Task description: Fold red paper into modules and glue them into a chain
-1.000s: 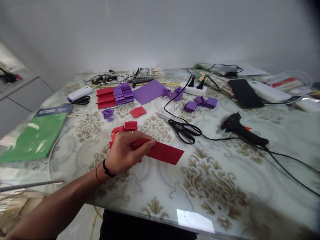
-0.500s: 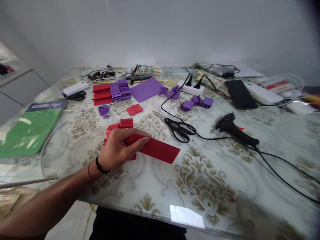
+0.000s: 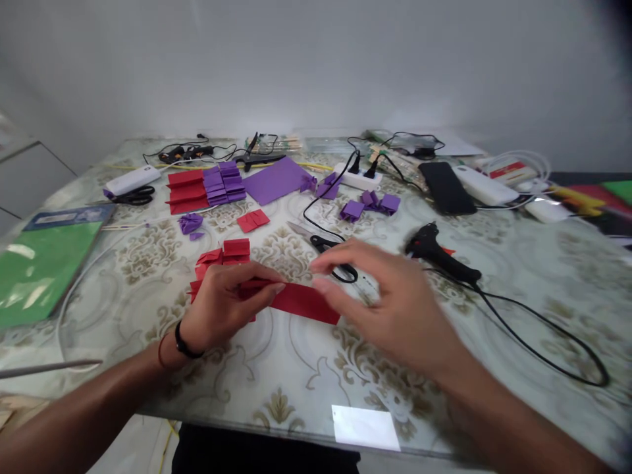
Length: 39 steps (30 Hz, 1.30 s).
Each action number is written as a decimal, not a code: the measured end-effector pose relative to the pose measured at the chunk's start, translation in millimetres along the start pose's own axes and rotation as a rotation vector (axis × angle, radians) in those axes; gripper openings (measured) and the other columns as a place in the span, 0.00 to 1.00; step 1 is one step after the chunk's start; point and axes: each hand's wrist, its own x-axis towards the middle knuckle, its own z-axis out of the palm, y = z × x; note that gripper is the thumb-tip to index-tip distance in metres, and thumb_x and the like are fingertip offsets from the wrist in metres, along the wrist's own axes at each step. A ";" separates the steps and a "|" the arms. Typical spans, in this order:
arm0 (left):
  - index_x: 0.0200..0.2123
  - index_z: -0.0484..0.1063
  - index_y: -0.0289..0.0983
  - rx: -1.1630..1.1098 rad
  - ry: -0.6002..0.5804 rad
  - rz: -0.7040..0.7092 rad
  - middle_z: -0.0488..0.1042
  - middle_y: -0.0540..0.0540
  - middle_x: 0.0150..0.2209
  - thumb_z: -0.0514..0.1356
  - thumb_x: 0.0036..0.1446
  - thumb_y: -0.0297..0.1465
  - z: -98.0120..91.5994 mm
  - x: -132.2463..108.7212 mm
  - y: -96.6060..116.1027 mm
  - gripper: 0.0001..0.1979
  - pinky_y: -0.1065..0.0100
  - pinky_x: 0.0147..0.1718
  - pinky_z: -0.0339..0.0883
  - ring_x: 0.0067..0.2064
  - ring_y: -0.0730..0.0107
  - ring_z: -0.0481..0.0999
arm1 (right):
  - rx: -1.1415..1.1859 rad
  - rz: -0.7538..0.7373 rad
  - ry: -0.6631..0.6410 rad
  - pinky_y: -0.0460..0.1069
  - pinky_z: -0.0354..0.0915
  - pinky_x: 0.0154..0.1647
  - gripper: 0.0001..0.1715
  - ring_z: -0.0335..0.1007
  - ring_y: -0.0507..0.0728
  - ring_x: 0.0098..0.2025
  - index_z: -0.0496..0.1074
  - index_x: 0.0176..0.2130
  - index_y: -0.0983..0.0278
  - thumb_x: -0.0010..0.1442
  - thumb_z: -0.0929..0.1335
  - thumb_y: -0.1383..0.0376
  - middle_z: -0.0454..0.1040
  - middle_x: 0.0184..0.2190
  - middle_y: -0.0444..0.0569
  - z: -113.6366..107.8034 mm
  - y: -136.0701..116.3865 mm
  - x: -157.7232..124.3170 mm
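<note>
Left hand (image 3: 224,306) pinches a red paper strip (image 3: 306,304) between thumb and forefinger, over the middle of the table (image 3: 286,368), nearer the front edge than the back. Right hand (image 3: 395,303), slightly blurred, has thumb and forefinger spread by the strip's free end; perhaps touching, contact is hard to judge. Red folded pieces (image 3: 236,249) lie just behind and partly under the left hand. Black-handled scissors (image 3: 318,243) lie behind the right hand, partly covered by it; black glue gun (image 3: 447,260) to their right, towards the right edge. Green packet (image 3: 54,270) along the left edge bears a dark blue header (image 3: 69,217), print too small to read. Purple sheet (image 3: 276,180) lies towards the back edge. Near the far right corner: dark phone (image 3: 447,187) and a red label (image 3: 511,173), lettering illegible.
</note>
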 end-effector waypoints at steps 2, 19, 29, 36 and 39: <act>0.38 0.84 0.37 0.008 -0.012 0.024 0.86 0.49 0.33 0.69 0.63 0.27 1.6 -1.2 -0.3 0.02 0.77 0.33 0.75 0.31 0.73 0.84 | 0.058 0.025 -0.052 0.50 0.74 0.42 0.03 0.78 0.55 0.38 0.77 0.39 0.61 0.66 0.72 0.69 0.81 0.37 0.46 13.3 4.8 1.4; 0.34 0.83 0.38 -0.130 -0.024 -0.136 0.84 0.50 0.31 0.69 0.61 0.29 -13.2 3.1 0.1 0.03 0.74 0.32 0.71 0.31 0.72 0.80 | 0.224 0.050 -0.119 0.46 0.64 0.36 0.08 0.68 0.51 0.32 0.72 0.30 0.63 0.58 0.69 0.75 0.74 0.29 0.42 19.0 24.0 0.3; 0.33 0.81 0.37 -0.021 0.073 -0.154 0.83 0.47 0.33 0.68 0.61 0.32 -29.0 6.7 1.1 0.05 0.69 0.34 0.72 0.34 0.67 0.80 | 0.142 0.120 0.051 0.49 0.67 0.39 0.03 0.72 0.55 0.34 0.72 0.32 0.63 0.57 0.68 0.71 0.76 0.30 0.45 -9.0 54.7 9.3; 0.34 0.79 0.37 -0.054 -0.063 -0.075 0.83 0.46 0.34 0.65 0.65 0.29 0.8 1.0 11.6 0.05 0.69 0.37 0.75 0.36 0.68 0.81 | 0.077 -0.106 -0.071 0.51 0.70 0.43 0.02 0.75 0.57 0.40 0.75 0.40 0.61 0.66 0.71 0.69 0.79 0.37 0.49 14.3 28.5 -3.3; 0.35 0.78 0.38 -0.132 -0.054 -0.030 0.83 0.46 0.36 0.65 0.65 0.28 7.6 0.2 9.7 0.04 0.70 0.40 0.76 0.39 0.68 0.82 | 0.095 -0.114 -0.087 0.49 0.69 0.38 0.05 0.74 0.55 0.35 0.74 0.37 0.62 0.67 0.69 0.70 0.77 0.34 0.47 18.2 27.0 -6.7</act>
